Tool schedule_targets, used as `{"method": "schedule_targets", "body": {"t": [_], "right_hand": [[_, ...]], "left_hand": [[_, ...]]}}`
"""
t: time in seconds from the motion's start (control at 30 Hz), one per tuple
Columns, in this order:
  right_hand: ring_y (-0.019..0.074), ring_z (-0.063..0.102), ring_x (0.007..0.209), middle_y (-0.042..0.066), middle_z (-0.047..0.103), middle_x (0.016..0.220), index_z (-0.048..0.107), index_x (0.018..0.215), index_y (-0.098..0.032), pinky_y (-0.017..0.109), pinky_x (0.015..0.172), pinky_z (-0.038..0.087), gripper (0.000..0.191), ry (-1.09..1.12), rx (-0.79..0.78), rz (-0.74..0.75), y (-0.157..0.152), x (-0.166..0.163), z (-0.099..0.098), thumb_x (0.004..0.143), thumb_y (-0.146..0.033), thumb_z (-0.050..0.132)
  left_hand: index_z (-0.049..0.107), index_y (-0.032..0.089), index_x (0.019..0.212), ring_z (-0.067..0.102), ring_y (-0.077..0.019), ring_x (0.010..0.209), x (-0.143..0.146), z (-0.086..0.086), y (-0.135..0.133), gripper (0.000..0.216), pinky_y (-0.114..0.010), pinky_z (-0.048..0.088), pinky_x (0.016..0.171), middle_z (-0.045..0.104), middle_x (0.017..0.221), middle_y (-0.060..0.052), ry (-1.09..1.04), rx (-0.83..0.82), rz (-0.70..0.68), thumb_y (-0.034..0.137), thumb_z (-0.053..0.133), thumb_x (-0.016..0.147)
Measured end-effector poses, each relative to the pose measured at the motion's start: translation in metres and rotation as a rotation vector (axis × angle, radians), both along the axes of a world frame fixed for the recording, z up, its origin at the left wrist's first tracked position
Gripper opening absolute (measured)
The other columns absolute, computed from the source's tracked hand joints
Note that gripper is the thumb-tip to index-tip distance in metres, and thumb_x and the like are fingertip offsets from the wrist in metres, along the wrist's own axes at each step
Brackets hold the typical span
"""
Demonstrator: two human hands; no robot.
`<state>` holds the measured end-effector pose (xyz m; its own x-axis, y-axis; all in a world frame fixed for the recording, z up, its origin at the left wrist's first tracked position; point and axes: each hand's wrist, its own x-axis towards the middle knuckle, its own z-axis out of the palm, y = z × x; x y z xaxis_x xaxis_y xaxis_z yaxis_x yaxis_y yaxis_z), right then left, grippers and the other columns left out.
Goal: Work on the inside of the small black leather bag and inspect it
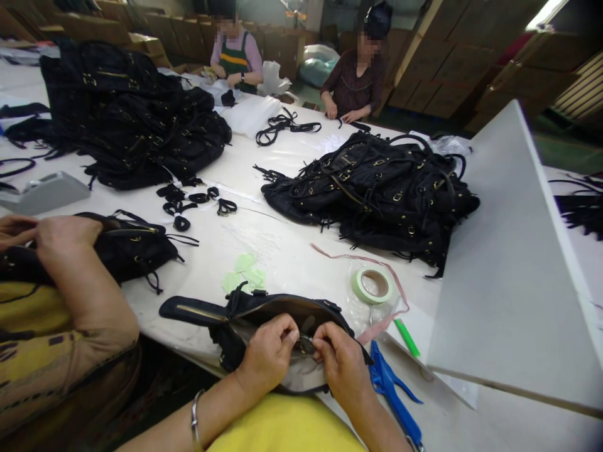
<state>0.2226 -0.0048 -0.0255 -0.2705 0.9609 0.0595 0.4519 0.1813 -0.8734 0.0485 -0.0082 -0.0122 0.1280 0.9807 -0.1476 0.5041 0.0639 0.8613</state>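
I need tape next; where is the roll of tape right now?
The roll of tape lies on the white table, just right of the black bag in both hands, near the green marker.

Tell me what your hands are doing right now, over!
Left hand and right hand both pinch the zipper of the black bag. Bag open at table edge. Blue clipper and tape roll lie beside, not blocking.

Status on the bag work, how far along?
Done or not: cannot tell which pile is finished. In hand: left hand and right hand pinch something small at the open black bag. Another pile sits far left.
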Motion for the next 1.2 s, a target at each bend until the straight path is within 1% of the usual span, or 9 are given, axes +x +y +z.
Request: {"method": "schedule_targets", "body": {"t": [0.23, 0.5, 0.63, 0.77, 0.83, 0.93, 1.0, 1.1, 1.2], "right_hand": [[0.0159, 0.047, 0.062, -0.001, 0.049, 0.065, 0.043, 0.074, -0.020, 0.028, 0.059, 0.032, 0.018, 0.017, 0.027, 0.065, 0.001, 0.003, 0.000, 0.092, -0.020, 0.039], [0.0165, 0.046, 0.062, -0.001, 0.048, 0.065, 0.043, 0.073, -0.019, 0.029, 0.058, 0.031, 0.012, -0.009, -0.058, 0.109, 0.004, 0.006, 0.003, 0.085, -0.016, 0.041], [0.0174, 0.051, 0.069, 0.001, 0.052, 0.074, 0.050, 0.081, -0.019, 0.029, 0.063, 0.037, 0.013, -0.015, 0.047, 0.078, 0.003, 0.010, 0.006, 0.091, -0.017, 0.041], [0.0192, 0.054, 0.099, 0.005, 0.059, 0.106, 0.056, 0.107, -0.021, 0.031, 0.086, 0.043, 0.017, -0.007, 0.271, 0.085, 0.000, 0.021, 0.012, 0.096, -0.016, 0.044], [0.0202, 0.052, 0.107, 0.005, 0.058, 0.113, 0.056, 0.114, -0.023, 0.032, 0.092, 0.042, 0.019, -0.043, 0.275, 0.169, -0.004, 0.028, 0.015, 0.098, -0.018, 0.045], [0.0236, 0.052, 0.105, 0.005, 0.059, 0.112, 0.056, 0.118, -0.025, 0.038, 0.091, 0.042, 0.020, -0.137, 0.222, 0.277, -0.011, 0.036, 0.017, 0.099, -0.023, 0.050], [0.0257, 0.051, 0.104, 0.005, 0.059, 0.111, 0.056, 0.117, -0.026, 0.041, 0.090, 0.042, 0.019, -0.164, 0.202, 0.302, -0.013, 0.039, 0.018, 0.098, -0.029, 0.054], [0.0271, 0.051, 0.103, 0.006, 0.059, 0.109, 0.058, 0.111, -0.025, 0.043, 0.088, 0.042, 0.018, -0.179, 0.173, 0.332, -0.014, 0.039, 0.021, 0.097, -0.036, 0.057], [0.0274, 0.052, 0.100, 0.007, 0.059, 0.107, 0.059, 0.107, -0.023, 0.043, 0.085, 0.043, 0.016, -0.200, 0.152, 0.364, -0.014, 0.036, 0.025, 0.096, -0.036, 0.058]], "left_hand": [[0.051, 0.018, 0.074, 0.050, -0.0174, 0.066, -0.001, 0.001, 0.004, 0.025, -0.029, 0.030, 0.065, 0.052, 0.066, -0.001, 0.042, -0.034, 0.018, 0.036, 0.039, 0.086], [0.053, 0.018, 0.072, 0.053, -0.0169, 0.064, -0.004, -0.001, 0.006, 0.023, -0.029, 0.032, 0.065, 0.054, 0.061, 0.001, 0.034, -0.056, 0.031, 0.034, 0.043, 0.086], [0.057, 0.017, 0.085, 0.057, -0.0166, 0.068, -0.006, 0.001, 0.001, 0.016, -0.029, 0.039, 0.068, 0.060, 0.071, -0.001, -0.057, -0.022, 0.025, 0.027, 0.045, 0.086], [0.055, 0.015, 0.116, 0.055, -0.0196, 0.089, -0.014, 0.010, -0.013, 0.030, -0.036, 0.044, 0.085, 0.057, 0.104, -0.008, -0.026, 0.296, -0.100, 0.020, 0.043, 0.089], [0.057, 0.016, 0.112, 0.052, -0.0241, 0.094, -0.021, 0.015, -0.022, 0.025, -0.043, 0.045, 0.086, 0.056, 0.102, -0.009, 0.086, 0.352, -0.215, 0.022, 0.047, 0.090], [0.061, 0.016, 0.098, 0.050, -0.0281, 0.093, -0.032, 0.025, -0.032, 0.020, -0.051, 0.043, 0.090, 0.055, 0.095, -0.009, 0.268, 0.356, -0.382, 0.030, 0.064, 0.085], [0.060, 0.016, 0.105, 0.051, -0.0270, 0.099, -0.043, 0.031, -0.033, 0.024, -0.053, 0.037, 0.101, 0.056, 0.101, -0.009, 0.271, 0.439, -0.417, 0.028, 0.065, 0.084], [0.053, 0.017, 0.121, 0.047, -0.0231, 0.116, -0.066, 0.038, -0.020, 0.031, -0.046, 0.033, 0.109, 0.054, 0.116, -0.009, 0.279, 0.658, -0.239, 0.014, 0.050, 0.090], [0.052, 0.017, 0.126, 0.037, -0.0262, 0.129, -0.098, 0.038, 0.005, 0.034, -0.048, 0.031, 0.108, 0.051, 0.125, -0.011, 0.503, 0.755, -0.027, 0.013, 0.046, 0.092]]}}
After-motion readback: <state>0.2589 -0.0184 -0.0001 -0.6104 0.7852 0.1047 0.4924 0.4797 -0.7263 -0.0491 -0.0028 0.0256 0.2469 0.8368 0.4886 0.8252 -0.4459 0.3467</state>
